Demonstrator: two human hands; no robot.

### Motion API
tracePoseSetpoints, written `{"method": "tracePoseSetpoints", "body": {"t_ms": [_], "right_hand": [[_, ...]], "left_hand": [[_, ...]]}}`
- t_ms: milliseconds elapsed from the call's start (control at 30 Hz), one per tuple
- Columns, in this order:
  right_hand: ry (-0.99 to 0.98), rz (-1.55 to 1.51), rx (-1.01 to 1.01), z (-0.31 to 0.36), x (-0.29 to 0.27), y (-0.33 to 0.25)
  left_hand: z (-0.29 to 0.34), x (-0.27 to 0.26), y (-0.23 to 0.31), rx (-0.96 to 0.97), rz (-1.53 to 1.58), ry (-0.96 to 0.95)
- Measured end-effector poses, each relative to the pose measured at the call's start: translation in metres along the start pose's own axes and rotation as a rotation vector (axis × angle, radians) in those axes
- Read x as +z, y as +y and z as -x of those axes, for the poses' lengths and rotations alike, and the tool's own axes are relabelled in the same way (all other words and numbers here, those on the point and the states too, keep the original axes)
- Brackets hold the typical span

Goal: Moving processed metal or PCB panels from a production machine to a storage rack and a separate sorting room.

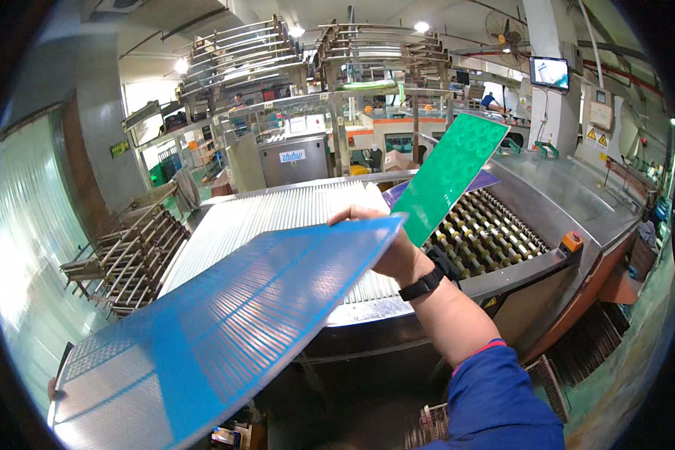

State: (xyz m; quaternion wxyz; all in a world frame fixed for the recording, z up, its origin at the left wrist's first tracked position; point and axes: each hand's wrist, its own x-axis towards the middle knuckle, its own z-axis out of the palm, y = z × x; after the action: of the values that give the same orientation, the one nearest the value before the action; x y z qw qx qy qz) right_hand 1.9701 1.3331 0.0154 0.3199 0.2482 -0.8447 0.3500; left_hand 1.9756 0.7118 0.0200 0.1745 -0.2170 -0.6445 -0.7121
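A large thin blue-and-silver patterned panel (225, 315), like a circuit board sheet, slants across the front from lower left to centre. My right hand (390, 259), with a black wristband, is closed on its upper right corner. At the panel's lower left edge only a bit of my left hand (52, 388) shows, gripping that edge; the rest is hidden behind the panel. Just beyond my right hand a green panel (457, 169) stands tilted over the rollers; its lower end is near that hand, and I cannot tell whether the hand touches it. A purple panel (484, 181) lies behind it.
A bed of white rollers (277, 206) lies beyond the blue panel, with dark rollers with yellowish wheels (487, 236) to its right. An orange switch box (571, 241) sits on the machine's metal edge. Metal racks (131, 259) stand at left; a screen (549, 73) hangs at back right.
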Motion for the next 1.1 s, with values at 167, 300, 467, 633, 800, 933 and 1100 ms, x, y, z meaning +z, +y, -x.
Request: {"method": "tracePoseSetpoints", "body": {"t_ms": [167,300,467,633,800,933,1100], "right_hand": [[-0.031,-1.229,0.48,0.03,0.011,0.028],[-0.064,-1.111,0.42,0.029,0.028,0.043],[-0.068,-1.022,0.429,0.016,0.024,0.028],[-0.139,-1.1,0.574,-0.01,0.05,0.042],[-0.225,-0.88,0.594,-0.001,0.073,0.035],[-0.242,-0.777,0.596,-0.005,0.107,0.009],[-0.247,-0.83,0.516,-0.022,0.127,0.035]], "left_hand": [[0.019,-0.007,-0.016,-0.23,0.186,-0.165],[0.035,-0.019,-0.033,-0.349,0.207,-0.108],[0.038,-0.033,-0.073,-0.341,0.118,0.141],[0.04,-0.061,-0.069,-0.314,0.084,0.203],[0.049,-0.108,-0.074,-0.254,0.054,0.23],[0.056,-0.124,-0.077,-0.232,-0.066,0.33],[0.077,-0.145,-0.059,-0.265,-0.028,0.358]]}}
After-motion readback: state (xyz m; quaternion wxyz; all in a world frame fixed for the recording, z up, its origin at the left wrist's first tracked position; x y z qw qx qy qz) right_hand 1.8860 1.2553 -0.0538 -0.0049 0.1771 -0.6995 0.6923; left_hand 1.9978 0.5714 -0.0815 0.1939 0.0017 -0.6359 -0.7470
